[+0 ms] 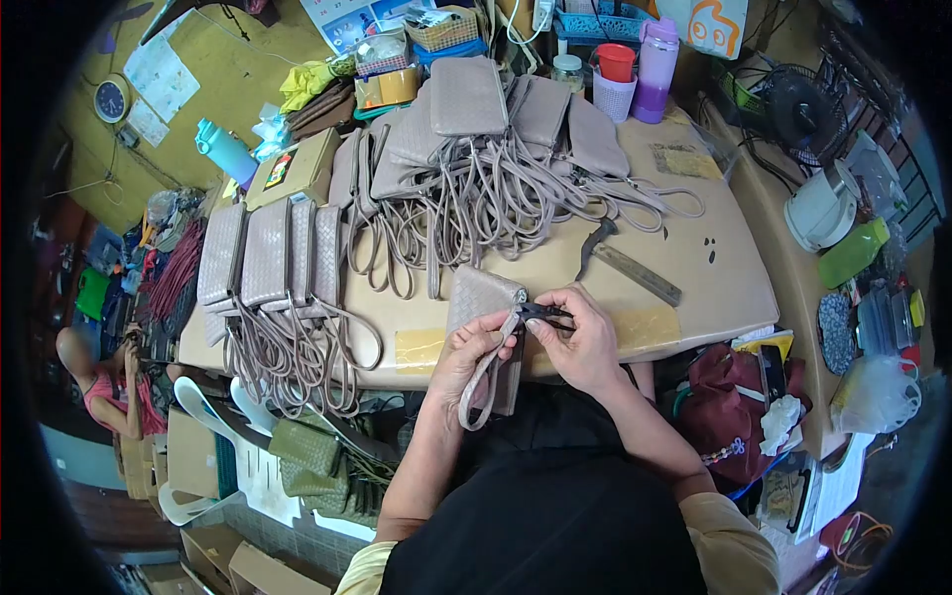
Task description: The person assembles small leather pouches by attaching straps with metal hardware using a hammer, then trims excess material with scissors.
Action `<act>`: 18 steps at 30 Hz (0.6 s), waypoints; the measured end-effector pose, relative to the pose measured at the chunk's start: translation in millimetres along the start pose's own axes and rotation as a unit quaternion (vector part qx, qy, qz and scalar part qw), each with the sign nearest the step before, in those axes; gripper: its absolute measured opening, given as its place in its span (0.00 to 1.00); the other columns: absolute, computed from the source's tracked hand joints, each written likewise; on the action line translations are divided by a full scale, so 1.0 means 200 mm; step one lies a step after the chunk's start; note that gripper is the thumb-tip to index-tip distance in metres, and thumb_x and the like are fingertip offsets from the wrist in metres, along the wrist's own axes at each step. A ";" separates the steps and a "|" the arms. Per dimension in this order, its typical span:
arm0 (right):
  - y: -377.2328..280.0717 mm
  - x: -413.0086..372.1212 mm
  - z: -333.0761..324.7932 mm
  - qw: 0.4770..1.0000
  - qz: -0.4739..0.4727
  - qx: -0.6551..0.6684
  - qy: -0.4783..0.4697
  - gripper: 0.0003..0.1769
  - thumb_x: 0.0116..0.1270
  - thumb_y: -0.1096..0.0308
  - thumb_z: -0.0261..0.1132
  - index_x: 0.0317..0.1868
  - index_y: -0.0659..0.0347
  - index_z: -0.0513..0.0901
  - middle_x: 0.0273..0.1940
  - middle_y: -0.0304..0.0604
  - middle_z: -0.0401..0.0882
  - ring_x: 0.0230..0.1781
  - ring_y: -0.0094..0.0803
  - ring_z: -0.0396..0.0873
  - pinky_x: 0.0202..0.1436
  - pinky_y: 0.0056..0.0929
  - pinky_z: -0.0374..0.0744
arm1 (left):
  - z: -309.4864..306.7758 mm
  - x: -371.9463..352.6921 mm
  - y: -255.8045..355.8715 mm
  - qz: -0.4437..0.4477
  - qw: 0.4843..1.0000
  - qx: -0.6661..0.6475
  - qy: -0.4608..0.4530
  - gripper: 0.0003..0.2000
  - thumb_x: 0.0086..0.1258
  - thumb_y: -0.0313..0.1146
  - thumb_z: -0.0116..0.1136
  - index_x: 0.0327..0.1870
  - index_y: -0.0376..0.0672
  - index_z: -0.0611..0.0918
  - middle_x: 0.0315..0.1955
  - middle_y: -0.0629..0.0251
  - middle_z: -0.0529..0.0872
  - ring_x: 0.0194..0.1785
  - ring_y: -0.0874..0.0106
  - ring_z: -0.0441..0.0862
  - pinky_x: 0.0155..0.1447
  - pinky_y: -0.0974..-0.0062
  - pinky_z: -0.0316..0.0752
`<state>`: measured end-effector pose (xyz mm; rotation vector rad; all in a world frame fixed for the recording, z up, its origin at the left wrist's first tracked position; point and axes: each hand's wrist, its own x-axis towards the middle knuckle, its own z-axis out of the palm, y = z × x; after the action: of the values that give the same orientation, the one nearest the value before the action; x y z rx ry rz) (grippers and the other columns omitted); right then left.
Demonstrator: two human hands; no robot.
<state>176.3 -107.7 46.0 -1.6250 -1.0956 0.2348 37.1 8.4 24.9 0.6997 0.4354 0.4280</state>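
A person's left hand [471, 352] gripped a taupe woven pouch [483, 297] at its near corner, fingers closed around the fabric, with the wrist strap [486, 382] looping down below that hand. The right hand [585, 342], just beside the left, pinched small black snips [543, 314], whose tips met the pouch's corner between the two hands. The pouch lay on the front edge of a tan table [714, 288]. Beyond the right hand lay a hammer [593, 243] and a metal ruler [640, 275]. Farther beyond both hands sat a heap of matching pouches [466, 109] with tangled straps, and a second row [263, 258] lay well left of the left hand. A boxed label [281, 169] and a wall calendar [342, 20] carried print too small to read. Far left, another person [104, 382] in pink sat below table level.
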 end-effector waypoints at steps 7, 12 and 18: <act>0.01 0.07 0.01 0.996 -0.049 0.071 -0.016 0.05 0.58 0.75 0.70 0.34 0.65 0.81 0.31 0.42 0.75 0.30 0.28 0.77 0.33 0.25 0.75 | 0.01 -0.02 -0.01 0.044 0.995 0.085 -0.015 0.14 0.65 0.24 0.61 0.51 0.30 0.79 0.38 0.59 0.85 0.34 0.77 0.81 0.36 0.83 0.75; -0.05 0.14 0.05 0.990 -0.082 0.114 0.015 0.05 0.62 0.75 0.68 0.32 0.66 0.80 0.28 0.38 0.71 0.26 0.22 0.71 0.30 0.22 0.69 | 0.10 -0.03 0.04 0.079 0.995 0.036 -0.049 0.10 0.68 0.26 0.62 0.47 0.36 0.79 0.37 0.56 0.87 0.30 0.79 0.79 0.34 0.85 0.73; -0.06 0.16 0.06 0.928 0.036 0.371 -0.026 0.10 0.68 0.73 0.64 0.29 0.66 0.75 0.28 0.33 0.71 0.28 0.16 0.66 0.34 0.18 0.67 | 0.10 -0.06 0.09 0.038 0.996 -0.013 -0.083 0.18 0.67 0.27 0.63 0.56 0.36 0.73 0.40 0.52 0.86 0.29 0.79 0.79 0.36 0.84 0.75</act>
<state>180.5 -76.3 63.0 -0.9765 -0.8348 0.6592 33.8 5.0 54.3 0.7227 0.2463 0.4413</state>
